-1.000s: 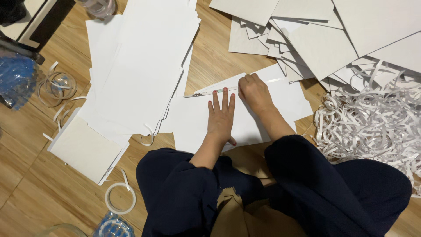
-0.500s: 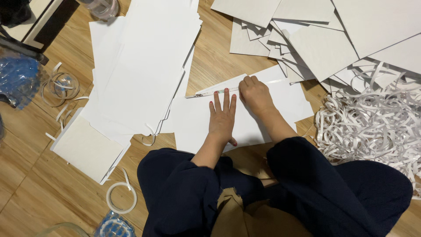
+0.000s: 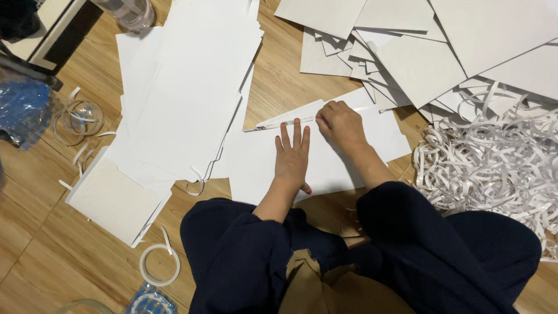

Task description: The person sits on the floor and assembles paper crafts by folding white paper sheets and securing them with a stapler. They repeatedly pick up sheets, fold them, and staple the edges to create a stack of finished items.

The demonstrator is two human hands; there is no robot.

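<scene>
– Clutter is noted first at the far left: a blue plastic bag (image 3: pixel 23 110), clear tape rolls (image 3: pixel 81 116), a white board (image 3: pixel 113 197) laid flat on the wooden floor (image 3: pixel 35 256).

– And a loose tape ring (image 3: pixel 160 264) is seen lower down, beside the knee. Has anything been shifted there?

– Nothing. The tall stack of white sheets (image 3: pixel 186 87) is left as it was a second ago.

– On to the middle, then. The working sheet (image 3: pixel 349 168) is found on the floor just ahead of the crossed legs, with a ruler (image 3: pixel 285 121) laid across its top edge.

– The left hand (image 3: pixel 293 154) is pressed flat on that sheet, fingers spread wide, fingertips up against the ruler. It has not been lifted or slid over the last second.

– And the right hand (image 3: pixel 340 125)?

– It is curled tight at the ruler's right end, knuckles up. Something small may be pinched inside it; what, cannot be told. Its place along the ruler is all but unchanged.

– So hardly any travel is recorded.

– Correct. The sheet is kept pinned, and the work along the ruler's edge is judged to be held at one spot, not carried along.

– Further right, overlapping grey-white boards (image 3: pixel 436 52) are left untouched, and the heap of curled paper strips (image 3: pixel 488 157) is no different.
</scene>
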